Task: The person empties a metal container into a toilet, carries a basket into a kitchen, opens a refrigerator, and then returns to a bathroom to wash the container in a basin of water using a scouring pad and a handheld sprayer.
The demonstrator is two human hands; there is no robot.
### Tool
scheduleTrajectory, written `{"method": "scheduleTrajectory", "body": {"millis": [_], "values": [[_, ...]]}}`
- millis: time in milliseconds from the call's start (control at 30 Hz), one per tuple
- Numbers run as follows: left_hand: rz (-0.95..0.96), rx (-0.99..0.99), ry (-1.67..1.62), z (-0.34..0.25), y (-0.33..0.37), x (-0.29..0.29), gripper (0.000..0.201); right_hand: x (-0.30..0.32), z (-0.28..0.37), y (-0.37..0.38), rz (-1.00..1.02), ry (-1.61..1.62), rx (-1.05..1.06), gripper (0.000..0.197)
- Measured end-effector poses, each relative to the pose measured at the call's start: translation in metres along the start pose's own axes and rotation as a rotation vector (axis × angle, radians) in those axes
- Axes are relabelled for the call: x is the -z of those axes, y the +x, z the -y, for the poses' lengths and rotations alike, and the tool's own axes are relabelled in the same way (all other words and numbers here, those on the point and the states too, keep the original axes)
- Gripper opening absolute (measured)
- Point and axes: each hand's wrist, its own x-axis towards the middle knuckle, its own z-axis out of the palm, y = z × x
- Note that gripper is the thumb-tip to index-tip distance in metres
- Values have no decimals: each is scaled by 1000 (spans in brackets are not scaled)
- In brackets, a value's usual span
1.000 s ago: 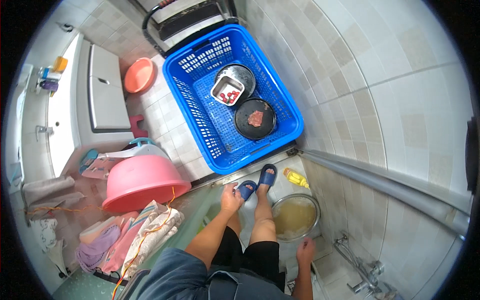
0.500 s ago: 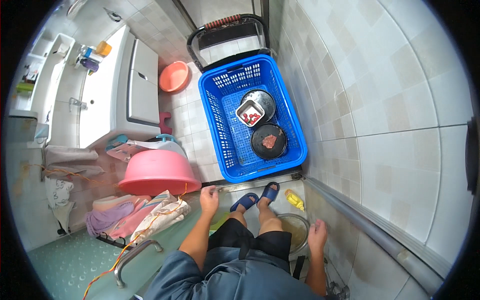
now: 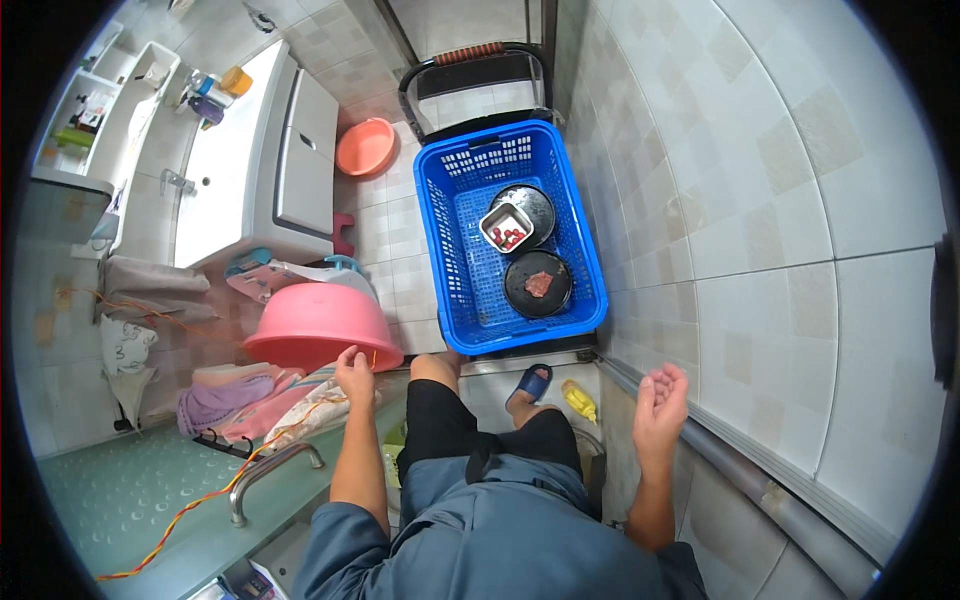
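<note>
My left hand (image 3: 355,376) is raised near the pink tub (image 3: 325,318) and the edge of the glass door, its fingers loosely bent and apart. Palm up and half curled, my right hand (image 3: 660,402) hangs beside the tiled wall with nothing visible in it. Ahead stands a blue plastic basket (image 3: 448,262). Inside it lie two round black pans (image 3: 536,203), the nearer one bearing a piece of raw meat (image 3: 538,285). A square metal dish (image 3: 507,226) with several small red fruits rests partly over the farther pan.
A black trolley handle (image 3: 470,55) rises behind the basket. Left are a white sink cabinet (image 3: 300,170), an orange basin (image 3: 366,147) and hanging towels (image 3: 235,400). A metal door handle (image 3: 275,470) and a yellow bottle (image 3: 579,400) are near my legs. A grey pipe (image 3: 740,465) runs along the right wall.
I have stepped forward with my left leg, its knee now at the basket's near edge. My left hand has moved left; my right hand has risen and turned palm up.
</note>
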Motion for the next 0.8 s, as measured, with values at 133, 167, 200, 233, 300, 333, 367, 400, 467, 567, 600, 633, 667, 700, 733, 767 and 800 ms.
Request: {"method": "scheduleTrajectory", "body": {"millis": [133, 167, 200, 233, 300, 333, 367, 400, 467, 567, 600, 633, 667, 700, 733, 767, 800], "values": [[-9, -1, 45, 30, 11, 5, 23, 12, 41, 3, -190, -59, 283, 33], [-3, 0, 43, 37, 13, 6, 23, 14, 51, 3, -272, -25, 318, 33], [20, 40, 89, 38, 13, 3, 22, 18, 53, 2, -330, -41, 341, 34], [44, 79, 136, 40, 15, -3, 21, 22, 57, 1, -340, -55, 337, 34], [68, 43, 188, 54, 27, -1, 19, 29, 70, -4, -470, 48, 360, 36], [63, 134, 129, 81, 45, 23, 18, 28, 76, -2, -478, 73, 360, 34], [76, 227, 64, 98, 56, 38, 18, 29, 83, 1, -466, 85, 359, 34], [133, 218, 61, 102, 61, 38, 16, 33, 91, 0, -445, 254, 202, 32], [225, 306, 95, 101, 69, 31, 16, 40, 104, 1, -405, 580, -4, 24], [267, 475, 32, 87, 80, 32, 16, 65, 114, 14, -326, 942, -68, 24], [230, 551, -78, 84, 82, 26, 17, 70, 123, 19, -381, 985, -98, 21], [211, 571, -42, 87, 87, 28, 16, 73, 129, 25, -395, 976, -104, 21], [228, 558, 23, 90, 93, 28, 16, 78, 134, 30, -380, 1015, -166, 21], [247, 541, 91, 93, 102, 28, 17, 81, 140, 32, -368, 1054, -229, 20], [290, 588, 74, 88, 108, 23, 17, 78, 150, 34, -424, 1038, -230, 20], [334, 634, 60, 83, 109, 15, 17, 78, 159, 37, -459, 1024, -234, 20], [296, 671, 162, 77, 117, 7, 18, 80, 166, 41, -433, 1058, -303, 20]]}}
